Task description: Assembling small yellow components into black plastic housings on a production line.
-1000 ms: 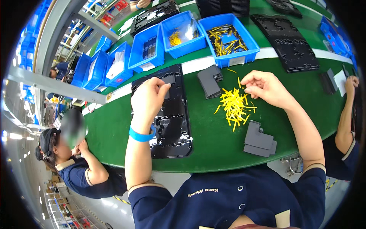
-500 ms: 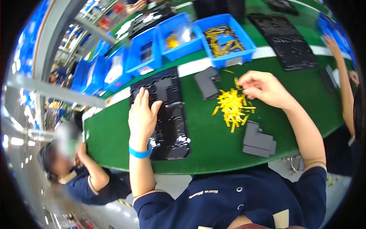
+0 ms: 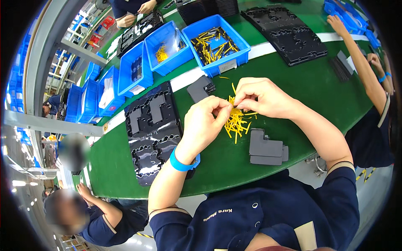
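My left hand (image 3: 205, 121), with a blue wristband (image 3: 182, 160), and my right hand (image 3: 261, 98) meet fingertip to fingertip above a pile of thin yellow strips (image 3: 237, 126). Both have thumb and forefinger pinched together; whatever lies between them is too small and hidden to make out. Left of my left hand is a black moulded tray (image 3: 144, 140) with dark grey flat pieces (image 3: 157, 108) in its upper part. A stack of grey flat pieces (image 3: 266, 147) rests below the strips. Another grey stack (image 3: 200, 88) lies beyond my left hand.
Blue bins stand along the far side; one bin (image 3: 227, 65) contains black-and-yellow strips, another (image 3: 172, 64) yellow pieces and a clear bag. More black trays (image 3: 289, 37) lie at the back right. Co-workers sit at left and right; a co-worker's arm (image 3: 360, 62) reaches across at right.
My left hand has left the black tray and come right to meet my right hand, its fingers now pinched. The view has shifted, so the bins and trays appear further left.
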Demonstrator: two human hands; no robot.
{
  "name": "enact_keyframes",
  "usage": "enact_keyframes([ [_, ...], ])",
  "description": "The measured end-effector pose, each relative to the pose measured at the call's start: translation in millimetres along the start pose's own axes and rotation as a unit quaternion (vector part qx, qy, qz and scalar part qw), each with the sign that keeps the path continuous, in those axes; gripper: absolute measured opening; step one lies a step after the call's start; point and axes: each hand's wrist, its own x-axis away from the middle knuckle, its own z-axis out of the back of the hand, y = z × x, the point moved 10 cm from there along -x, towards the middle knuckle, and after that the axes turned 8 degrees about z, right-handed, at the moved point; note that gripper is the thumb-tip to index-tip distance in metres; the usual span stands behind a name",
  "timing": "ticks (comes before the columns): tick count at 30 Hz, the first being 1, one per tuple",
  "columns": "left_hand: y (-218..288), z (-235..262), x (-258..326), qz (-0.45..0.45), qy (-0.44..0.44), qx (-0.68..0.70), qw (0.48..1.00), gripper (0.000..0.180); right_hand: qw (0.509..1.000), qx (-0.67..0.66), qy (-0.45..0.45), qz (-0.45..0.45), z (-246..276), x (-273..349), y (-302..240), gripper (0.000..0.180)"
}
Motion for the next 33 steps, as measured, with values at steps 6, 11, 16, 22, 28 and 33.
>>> enact_keyframes([
  [6,-5.5,-10.1,2.7,-0.007,0.012,-0.045,0.999,0.011,0.984,-0.170,0.041,-0.044,3.8,3.0,10.6,0.004],
  [11,13.8,-11.1,12.0,-0.080,0.056,-0.198,0.975,0.013,0.981,-0.073,0.107,-0.141,42.5,29.3,-9.6,0.011],
  [16,48.8,-47.3,48.4,-0.157,-0.137,-0.121,0.970,0.068,0.966,-0.126,0.181,-0.137,37.8,120.5,-13.9,0.010],
  [22,59.7,-76.2,70.9,-0.187,-0.194,-0.148,0.952,0.088,0.933,-0.154,0.306,-0.114,-18.1,176.6,-31.6,0.016],
  [28,37.8,-49.0,77.1,-0.143,-0.150,-0.113,0.972,0.083,0.909,-0.238,0.339,-0.054,-47.1,142.0,-25.1,0.010],
  [33,12.8,-15.0,78.2,-0.082,-0.081,-0.099,0.988,0.083,0.921,-0.265,0.277,-0.073,-57.4,116.6,-16.5,0.011],
])
